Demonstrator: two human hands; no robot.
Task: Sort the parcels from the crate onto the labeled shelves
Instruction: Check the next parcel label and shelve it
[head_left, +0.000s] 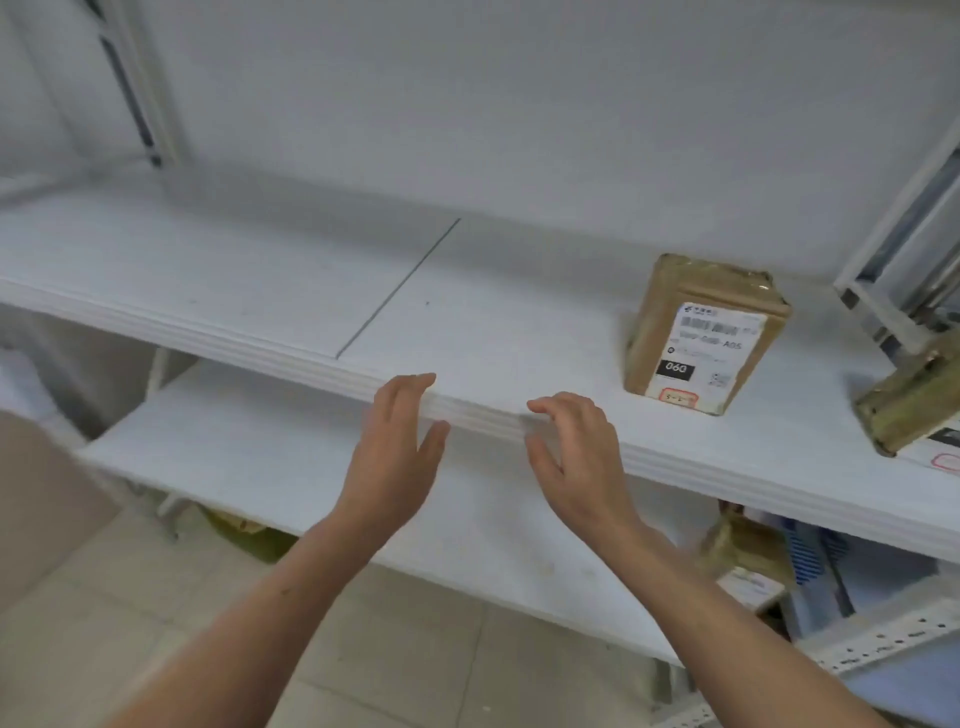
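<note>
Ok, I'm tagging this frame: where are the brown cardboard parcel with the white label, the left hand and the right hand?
Brown cardboard parcel (707, 335): head view, on its white label.
Left hand (396, 460): head view, back of the hand.
Right hand (577, 460): head view, back of the hand.

Parcel storeroom: white shelves (519, 322), labelled parcel (706, 332)

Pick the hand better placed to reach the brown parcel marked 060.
Likely right. The right hand is empty, at the shelf edge, nearer the brown parcel; the left hand, also empty, sits farther left.
</note>
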